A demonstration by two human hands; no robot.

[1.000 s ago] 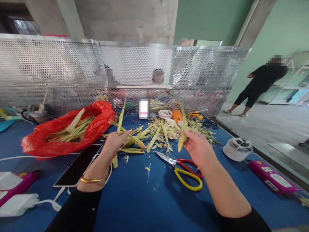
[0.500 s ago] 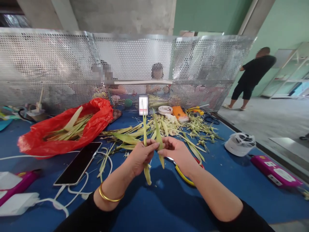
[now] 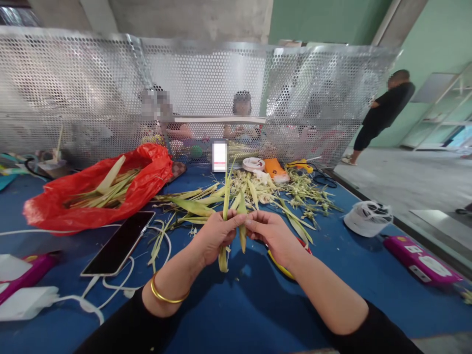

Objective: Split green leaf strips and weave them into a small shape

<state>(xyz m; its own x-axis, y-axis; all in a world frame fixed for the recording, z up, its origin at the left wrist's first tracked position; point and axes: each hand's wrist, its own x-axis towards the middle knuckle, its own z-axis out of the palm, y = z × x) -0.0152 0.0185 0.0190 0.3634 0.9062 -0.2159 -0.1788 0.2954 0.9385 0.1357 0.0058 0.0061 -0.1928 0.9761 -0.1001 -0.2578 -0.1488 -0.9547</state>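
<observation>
My left hand (image 3: 217,233) is closed round a long pale green leaf strip (image 3: 223,258), which stands upright with its tip above the fingers. Close beside it, my right hand (image 3: 267,230) pinches a second, shorter green leaf (image 3: 242,238); the fingertips of both hands meet at this leaf. Behind the hands lies a heap of leaf strips and shredded pieces (image 3: 258,189). Pliers or scissors with red and yellow handles (image 3: 282,268) lie partly hidden under my right hand and forearm.
On the blue table (image 3: 228,314) are a red bag of leaves (image 3: 55,201), a phone (image 3: 118,246) with white cables, a tape roll (image 3: 253,164), an orange packet (image 3: 276,170), a white spool (image 3: 368,219) and a purple power strip (image 3: 420,259). People sit behind a perforated screen (image 3: 221,69); another person (image 3: 387,110) stands right.
The strip in my left hand has tilted to the right. The leaf at my right hand is more upright and nearer the left fingers. The standing person has shifted slightly left.
</observation>
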